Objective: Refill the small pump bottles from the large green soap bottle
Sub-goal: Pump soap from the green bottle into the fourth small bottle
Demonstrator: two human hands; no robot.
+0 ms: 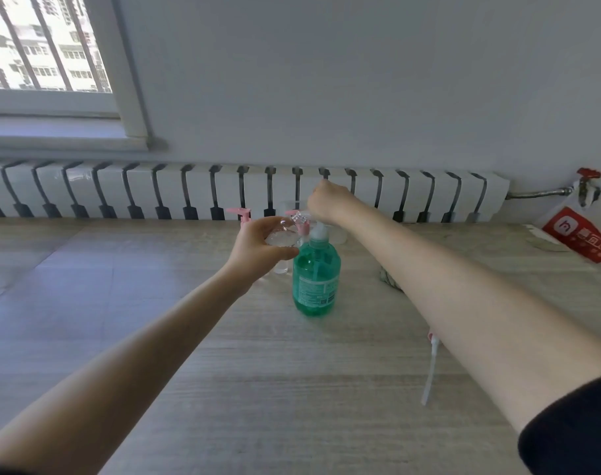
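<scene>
The large green soap bottle stands upright on the table's middle, its white pump on top. My left hand grips a small clear bottle and holds it tilted just left of the green bottle's pump, neck pointing right. My right hand reaches over from the right, its curled fingers closing on that bottle's neck. Behind stand two more small bottles with pink pump heads, partly hidden by my left hand. A loose pump with a long white tube lies on the table under my right forearm.
A wooden table runs back to a white radiator under a window. A clear cup stands at the back. A crumpled cloth lies right of the green bottle. A red bag hangs by the pipe valve.
</scene>
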